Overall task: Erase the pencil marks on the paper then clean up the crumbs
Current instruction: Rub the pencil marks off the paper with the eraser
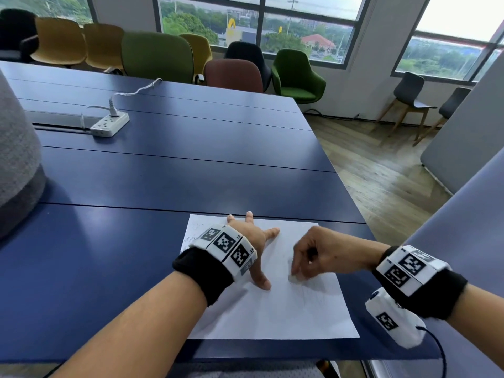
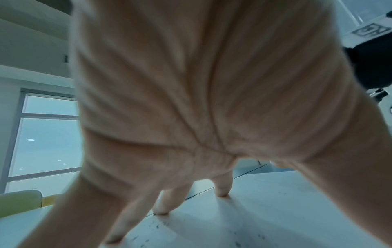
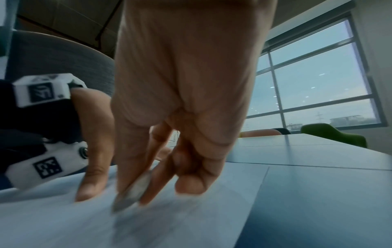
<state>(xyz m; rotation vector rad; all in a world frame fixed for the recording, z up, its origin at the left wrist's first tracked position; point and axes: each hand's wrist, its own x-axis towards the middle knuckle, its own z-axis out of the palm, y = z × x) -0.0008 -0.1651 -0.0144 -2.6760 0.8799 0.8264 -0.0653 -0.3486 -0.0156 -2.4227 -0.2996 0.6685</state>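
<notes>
A white sheet of paper (image 1: 272, 309) lies on the blue table near its front edge. My left hand (image 1: 256, 241) presses flat on the sheet's upper left part with fingers spread straight (image 2: 221, 189). My right hand (image 1: 302, 264) pinches a small white eraser (image 1: 296, 278) between thumb and fingers, its tip down on the paper (image 3: 135, 191). Faint grey pencil marks (image 1: 313, 293) show on the paper below and right of the eraser. Dark eraser crumbs (image 1: 192, 236) lie scattered on the sheet's top left corner, also seen as specks (image 2: 157, 226) near my left fingers.
The blue table (image 1: 163, 165) stretches far ahead and to the left. A white power strip (image 1: 109, 122) with a cable sits at the back left. A grey rounded object (image 1: 16, 159) stands at the left edge. Chairs line the far side, by the windows.
</notes>
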